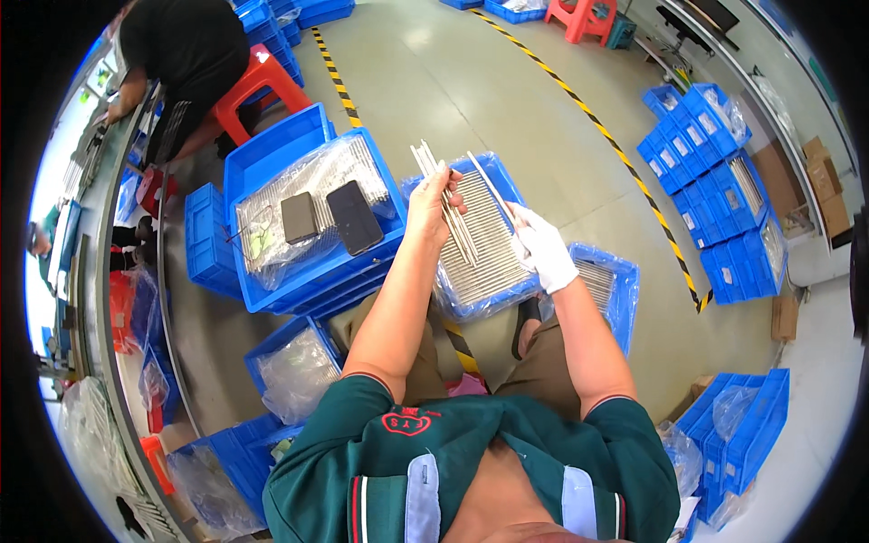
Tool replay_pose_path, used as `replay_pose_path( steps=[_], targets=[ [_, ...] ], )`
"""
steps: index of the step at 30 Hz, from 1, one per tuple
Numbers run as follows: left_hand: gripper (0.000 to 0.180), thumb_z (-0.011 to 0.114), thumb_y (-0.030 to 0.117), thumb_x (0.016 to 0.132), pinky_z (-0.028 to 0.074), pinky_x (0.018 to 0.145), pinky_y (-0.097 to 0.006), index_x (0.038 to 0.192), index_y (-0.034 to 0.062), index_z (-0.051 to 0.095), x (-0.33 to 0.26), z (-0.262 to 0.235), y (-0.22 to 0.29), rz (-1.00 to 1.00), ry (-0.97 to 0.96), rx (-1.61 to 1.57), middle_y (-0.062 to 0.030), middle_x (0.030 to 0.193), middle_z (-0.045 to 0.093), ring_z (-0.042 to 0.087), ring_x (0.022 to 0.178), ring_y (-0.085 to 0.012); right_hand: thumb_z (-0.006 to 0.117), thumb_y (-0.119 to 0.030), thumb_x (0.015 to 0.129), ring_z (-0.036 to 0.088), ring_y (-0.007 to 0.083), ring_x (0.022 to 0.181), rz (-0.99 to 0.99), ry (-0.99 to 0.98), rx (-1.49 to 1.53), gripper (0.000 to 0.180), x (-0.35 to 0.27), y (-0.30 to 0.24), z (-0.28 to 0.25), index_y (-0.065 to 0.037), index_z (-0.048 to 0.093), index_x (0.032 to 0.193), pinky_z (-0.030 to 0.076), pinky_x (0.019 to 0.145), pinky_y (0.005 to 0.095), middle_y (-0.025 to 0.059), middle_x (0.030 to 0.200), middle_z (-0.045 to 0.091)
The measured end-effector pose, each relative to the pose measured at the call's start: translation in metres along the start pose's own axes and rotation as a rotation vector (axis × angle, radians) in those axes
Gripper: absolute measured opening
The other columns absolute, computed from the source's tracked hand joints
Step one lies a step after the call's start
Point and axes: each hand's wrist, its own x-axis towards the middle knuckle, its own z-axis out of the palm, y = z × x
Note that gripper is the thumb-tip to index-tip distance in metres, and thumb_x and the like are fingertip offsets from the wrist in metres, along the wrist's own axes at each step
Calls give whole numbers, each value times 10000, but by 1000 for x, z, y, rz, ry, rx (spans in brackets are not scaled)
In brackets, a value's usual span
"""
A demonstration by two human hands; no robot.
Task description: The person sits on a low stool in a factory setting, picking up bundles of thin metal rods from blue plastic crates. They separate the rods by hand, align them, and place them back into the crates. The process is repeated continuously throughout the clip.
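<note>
The thin rods (444,195) in the bare left hand (433,206) looked like pale, bright metal, smooth and slightly shiny. The right hand (546,249) wore a white cloth glove, matt and soft-looking. The blue crate (507,299) on the lap was hard, glossy plastic, lined with clear, crinkled plastic film that caught the light. Two dark flat phones (355,217) on the neighbouring crate (272,154) had smooth, glassy faces. The floor (507,109) was smooth, dull grey-green with a faint sheen.

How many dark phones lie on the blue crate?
2: both on the plastic-covered crate left of the left hand, the smaller phone beside the larger phone.
</note>
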Motion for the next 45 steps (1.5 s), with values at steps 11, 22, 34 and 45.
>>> replay_pose_path(
  steps=[11,22,34,45],
  targets=[
    [314,542,338,925,450,525,-327,887,28,579,4,-6,-12,-82,-68,-154,-19,618,469,435,532,-116,495,-86,911,432,36,564,-1,-89,-74,343,-6,3,12,-32,545,1246,349,508,191,-23,704,518],
    [287,575,329,901,386,471,-232,982,54,561,-14,13,-39,-211,-172,-132,6,701,472,421,535,-75,492,-10,836,452,27,555,-244,98,-261,464,5,12,15,3,458,1298,371,513,190,-10,714,556],
    [204,517,262,917,342,417,-209,858,70,546,-20,21,-34,-190,-45,7,22,663,431,388,491,-61,574,-58,863,515,69,569,-28,6,117,372,16,23,-2,-47,529,1232,426,518,212,51,811,612],
    [199,533,287,912,347,427,-200,888,90,546,-32,33,-49,-184,-136,152,24,662,497,416,506,-57,564,-110,891,534,93,526,-98,213,62,309,25,18,13,-34,538,1189,466,480,239,49,760,606]
  ],
)
